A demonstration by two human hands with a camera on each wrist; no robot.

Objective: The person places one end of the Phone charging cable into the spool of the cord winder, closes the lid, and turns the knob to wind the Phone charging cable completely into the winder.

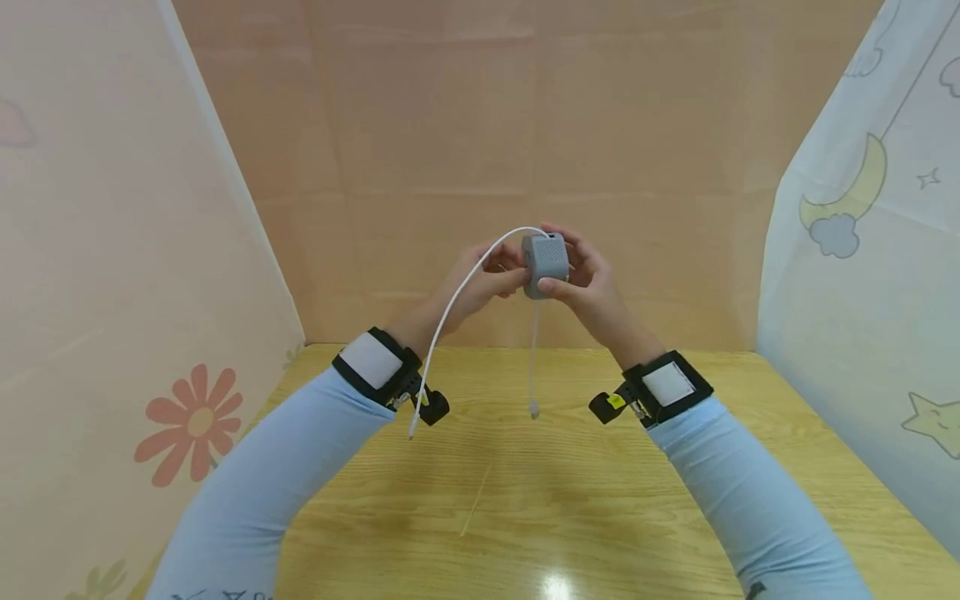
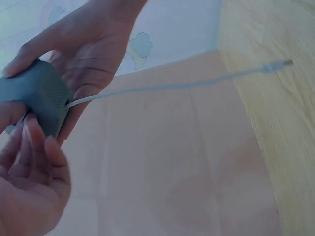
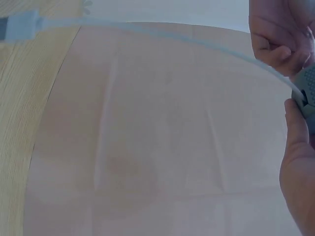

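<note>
Both hands hold a small grey box-shaped device [image 1: 545, 263] in the air above the wooden table [image 1: 525, 508]. My right hand [image 1: 572, 275] grips it from the right, thumb on its front. From the left, the curled fingers of my left hand [image 1: 505, 279] close on its side. A white cable [image 1: 457, 300] arcs out of its top and falls left to a plug near my left wrist; a second end [image 1: 534, 408] hangs straight down. In the left wrist view the device [image 2: 39, 96] sits between the two hands with the cable [image 2: 187, 84] running right. The right wrist view shows the cable [image 3: 162, 37] and the device's edge [image 3: 309, 81].
A peach cloth wall [image 1: 525, 125] stands behind the table. A flower-print cloth [image 1: 112, 292] closes the left side and a moon-and-star cloth [image 1: 862, 250] the right. Black bands with white patches [image 1: 372, 360] sit on both wrists over light blue sleeves.
</note>
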